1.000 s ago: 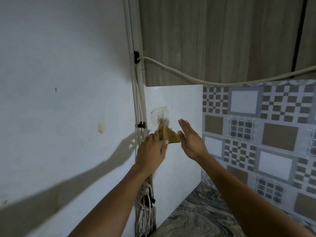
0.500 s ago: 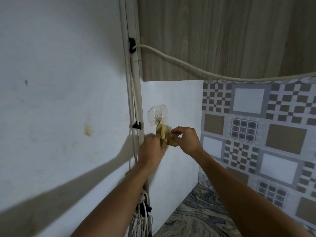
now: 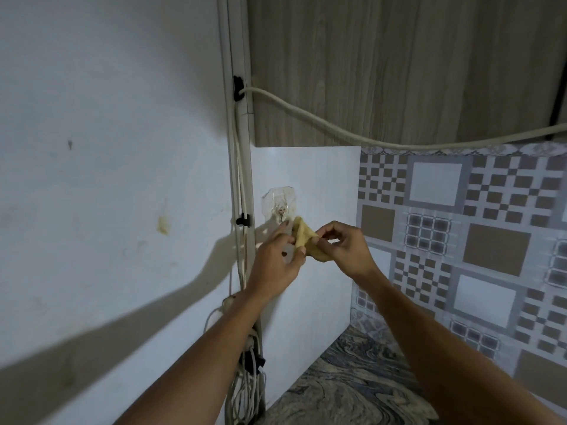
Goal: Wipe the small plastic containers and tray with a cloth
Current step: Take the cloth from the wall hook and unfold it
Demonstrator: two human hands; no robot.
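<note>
Both hands have closed in since a second ago: the right hand, then flat, now pinches the yellow cloth, and the left hand grips its other side just below the clear adhesive hook. Lifting the cloth up off the hook should free it cleanly. Below the hook lies a marbled tabletop; patterned tiles stand right of it. No containers or tray are visible.

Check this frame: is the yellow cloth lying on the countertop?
No, the yellow cloth is held up between the left hand and right hand, just below the clear wall hook.
</note>
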